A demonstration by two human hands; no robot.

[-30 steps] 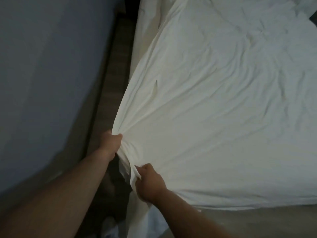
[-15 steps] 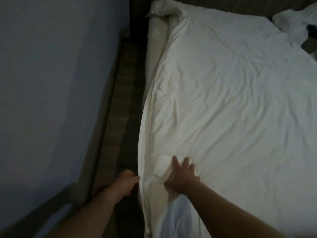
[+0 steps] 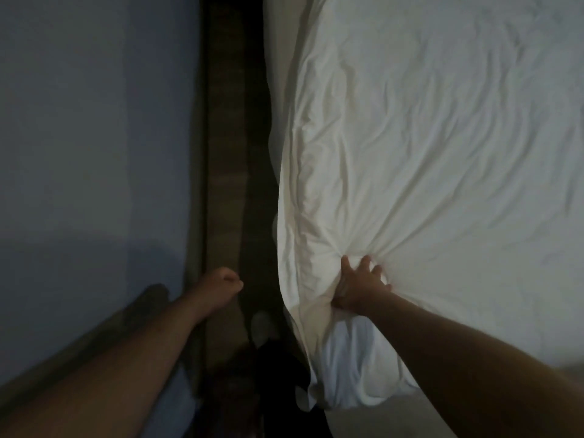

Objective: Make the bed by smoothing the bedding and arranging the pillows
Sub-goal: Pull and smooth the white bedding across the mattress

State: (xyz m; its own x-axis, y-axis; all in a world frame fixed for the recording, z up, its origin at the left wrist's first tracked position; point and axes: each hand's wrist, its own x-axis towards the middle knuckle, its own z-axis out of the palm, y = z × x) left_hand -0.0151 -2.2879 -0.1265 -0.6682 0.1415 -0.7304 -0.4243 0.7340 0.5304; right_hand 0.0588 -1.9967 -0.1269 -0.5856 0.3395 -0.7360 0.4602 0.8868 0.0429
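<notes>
Though dim at the edge, right hand (image 3: 357,287) apparently clamped on sheet (image 3: 426,153); left hand (image 3: 219,286) curled empty above floor strip (image 3: 227,153).

white sheet (image 3: 442,153) text: none, totally plain fabric
wall (image 3: 79,121) signs: nothing readable there either, too dim

One head cam only, wide-angle, pitched steeply down. Close range: forearms enter from the bottom. The sheet (image 3: 442,153) fills frame beyond and right of right hand (image 3: 360,289) fingers (image 3: 366,263); wall (image 3: 79,153) sits left of left hand (image 3: 221,287).
</notes>
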